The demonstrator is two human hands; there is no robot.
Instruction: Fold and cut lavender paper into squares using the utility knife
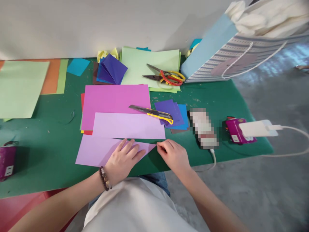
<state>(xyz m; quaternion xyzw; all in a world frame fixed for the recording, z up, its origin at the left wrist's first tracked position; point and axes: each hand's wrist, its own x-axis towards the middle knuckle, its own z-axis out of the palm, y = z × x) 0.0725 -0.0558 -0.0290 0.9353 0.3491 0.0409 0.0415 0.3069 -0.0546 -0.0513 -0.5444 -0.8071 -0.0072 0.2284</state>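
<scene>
A light purple sheet of paper (93, 149) lies near the table's front edge, its right end folded to a point. My left hand (126, 156) rests flat on that sheet, fingers spread. At the pointed tip, my right hand (172, 153) pinches the paper between thumb and curled fingers. Just behind lies a second light purple strip (127, 127), partly over a magenta sheet (116, 100). A utility knife with a yellow and black handle (154, 112) lies across these papers, its blade end to the left.
Two pairs of scissors (166, 77) lie on pale green sheets (145, 58). Blue and purple squares (112, 69) sit beside them. A phone (204, 129) with a cable, a purple box (238, 129) under a white charger (258, 129), and a striped paper bag (217, 58) occupy the right side.
</scene>
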